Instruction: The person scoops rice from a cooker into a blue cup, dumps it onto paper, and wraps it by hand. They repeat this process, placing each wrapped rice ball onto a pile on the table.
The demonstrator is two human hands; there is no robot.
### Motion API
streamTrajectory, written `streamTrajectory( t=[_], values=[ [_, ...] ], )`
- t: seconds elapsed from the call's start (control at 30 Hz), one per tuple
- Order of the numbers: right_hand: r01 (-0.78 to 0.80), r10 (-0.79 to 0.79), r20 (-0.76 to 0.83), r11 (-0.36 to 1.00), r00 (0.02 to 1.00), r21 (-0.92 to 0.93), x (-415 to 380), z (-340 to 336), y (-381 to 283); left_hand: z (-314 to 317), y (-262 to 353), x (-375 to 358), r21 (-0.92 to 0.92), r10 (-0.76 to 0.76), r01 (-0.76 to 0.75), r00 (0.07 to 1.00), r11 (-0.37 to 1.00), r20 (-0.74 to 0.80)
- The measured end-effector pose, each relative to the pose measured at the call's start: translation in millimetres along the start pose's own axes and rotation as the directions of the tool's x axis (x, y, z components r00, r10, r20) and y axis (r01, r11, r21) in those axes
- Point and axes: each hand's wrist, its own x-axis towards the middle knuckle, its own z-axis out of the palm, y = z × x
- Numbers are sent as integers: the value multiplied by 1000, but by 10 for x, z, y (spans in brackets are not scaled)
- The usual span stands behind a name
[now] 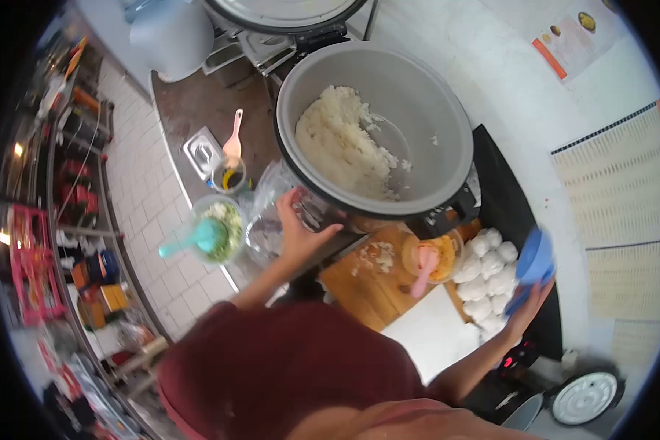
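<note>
My left hand [304, 231] is beside the lower edge of the big grey rice cooker [433, 110], fingers apart, near crinkled clear plastic. White rice [341, 143] lies along one side of the pot. At the right, my right hand [529, 308] is closed round a blue cup-like tool [535, 257], slightly blurred. Beside it are several white rice balls [484, 275]. A bowl of orange filling [441, 257] with a pink spoon [424, 273] stands on the wooden board [352, 282], where rice bits are scattered.
At the left stand a bowl of chopped greens [231, 227] with a turquoise scoop [207, 235], a small cup of dark liquid [229, 176], a pink paddle [233, 139] and a metal lid [203, 152]. White paper [436, 334] lies below the board.
</note>
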Motion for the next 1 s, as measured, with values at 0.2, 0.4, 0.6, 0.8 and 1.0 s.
streamTrajectory(
  t=[0.2, 0.4, 0.6, 0.8, 1.0],
  values=[
    [648, 110, 894, 652, 434, -394, 598, 2607, -1010, -78, -83, 377, -103, 125, -129, 991, 986, -39],
    [891, 517, 804, 157, 294, -426, 585, 3681, 117, -33, -335, 270, -21, 52, -51, 997, 999, 62],
    [835, 683, 638, 74, 356, -545, 307, 3539, 205, 82, -1288, -422, 173, -21, -34, 951, 984, 308],
    [974, 825, 566, 141, -16, -179, 50, 3682, 564, 64, -1038, -369, 136, -42, 2, 954, 991, 297],
    [754, 941, 322, 138, 101, -642, -76, 3756, 108, 52, -531, 128, -124, 156, -151, 987, 981, 26]
  ],
)
